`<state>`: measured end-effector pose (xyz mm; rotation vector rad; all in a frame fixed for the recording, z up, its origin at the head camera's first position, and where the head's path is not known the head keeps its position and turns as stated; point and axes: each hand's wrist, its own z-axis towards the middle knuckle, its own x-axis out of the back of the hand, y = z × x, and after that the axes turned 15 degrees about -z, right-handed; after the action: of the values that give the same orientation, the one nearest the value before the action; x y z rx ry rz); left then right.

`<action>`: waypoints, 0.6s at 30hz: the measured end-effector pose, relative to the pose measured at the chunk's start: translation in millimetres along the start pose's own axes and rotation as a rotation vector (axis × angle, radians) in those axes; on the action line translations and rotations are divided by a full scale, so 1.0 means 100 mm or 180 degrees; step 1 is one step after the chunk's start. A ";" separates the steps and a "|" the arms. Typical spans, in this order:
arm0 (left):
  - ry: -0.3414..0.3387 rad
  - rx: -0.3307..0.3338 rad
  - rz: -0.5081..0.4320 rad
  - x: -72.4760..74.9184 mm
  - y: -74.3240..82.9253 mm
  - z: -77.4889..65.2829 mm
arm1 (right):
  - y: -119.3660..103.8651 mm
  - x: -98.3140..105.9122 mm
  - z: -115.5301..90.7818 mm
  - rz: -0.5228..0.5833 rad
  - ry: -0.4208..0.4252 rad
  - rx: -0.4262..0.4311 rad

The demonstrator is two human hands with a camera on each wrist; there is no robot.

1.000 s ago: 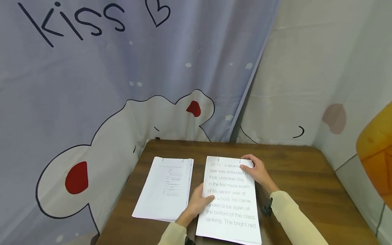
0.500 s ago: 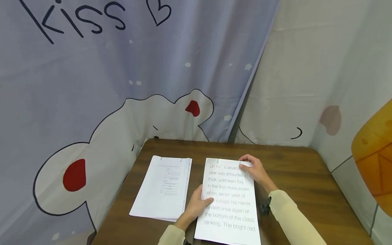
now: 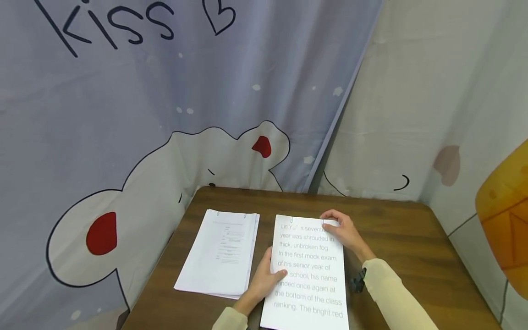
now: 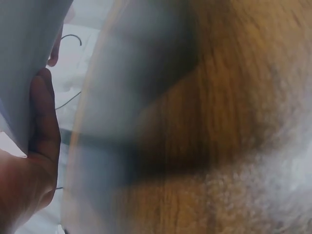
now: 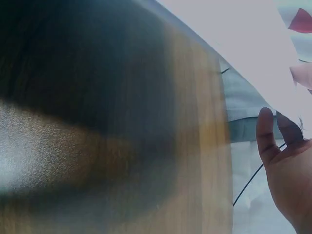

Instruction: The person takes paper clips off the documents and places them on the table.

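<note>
left hand [image 3: 264,279]: fingers curled, gripping left edge of printed sheet [image 3: 307,270]
right hand [image 3: 342,231]: pinching sheet's top right corner
sheet: flat on table [image 3: 412,243], beside paper stack [image 3: 220,252]

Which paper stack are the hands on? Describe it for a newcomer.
On the brown table lie two white stacks side by side. Take the right-hand stack, under both hands: its top page bears large print, while the left stack has tiny print.
</note>
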<state>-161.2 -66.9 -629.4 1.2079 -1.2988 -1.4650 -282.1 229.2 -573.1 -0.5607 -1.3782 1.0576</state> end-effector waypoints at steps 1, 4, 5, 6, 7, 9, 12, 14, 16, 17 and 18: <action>-0.0003 -0.0014 0.0011 -0.01 0.00 -0.01 | 0.00 0.00 0.00 0.0020 0.0017 -0.0016; -0.0001 -0.0070 0.0057 -0.02 -0.01 -0.01 | -0.02 0.00 0.02 0.0062 0.0059 0.0010; 0.0006 -0.0082 0.0064 -0.02 -0.01 -0.01 | -0.02 0.00 0.02 0.0078 0.0058 0.0013; 0.0013 -0.0098 0.0068 -0.02 -0.01 -0.01 | -0.03 0.00 0.03 0.0077 0.0056 0.0006; 0.0009 -0.0099 0.0069 -0.02 -0.01 -0.01 | -0.03 0.00 0.03 0.0079 0.0048 -0.0015; 0.0016 -0.0110 0.0055 -0.02 -0.02 -0.02 | -0.04 0.00 0.02 0.0052 0.0027 -0.0049; -0.0008 -0.0119 0.0057 -0.03 -0.02 -0.05 | -0.04 -0.01 0.01 -0.0037 0.0006 -0.0111; -0.0015 -0.0141 0.0073 -0.04 -0.02 -0.06 | -0.03 -0.02 0.00 -0.0081 0.0015 -0.0139; -0.0028 -0.0142 0.0074 -0.04 -0.03 -0.07 | -0.03 -0.02 0.01 -0.0111 0.0013 -0.0136; -0.0031 -0.0141 0.0073 -0.04 -0.03 -0.07 | -0.03 -0.02 0.01 -0.0125 0.0008 -0.0125; -0.0032 -0.0151 0.0071 -0.04 -0.04 -0.07 | -0.03 -0.03 0.01 -0.0135 0.0009 -0.0119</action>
<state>-153.9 -64.0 -632.7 1.1532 -1.2735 -1.4795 -282.2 225.3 -571.9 -0.5576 -1.4040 0.9985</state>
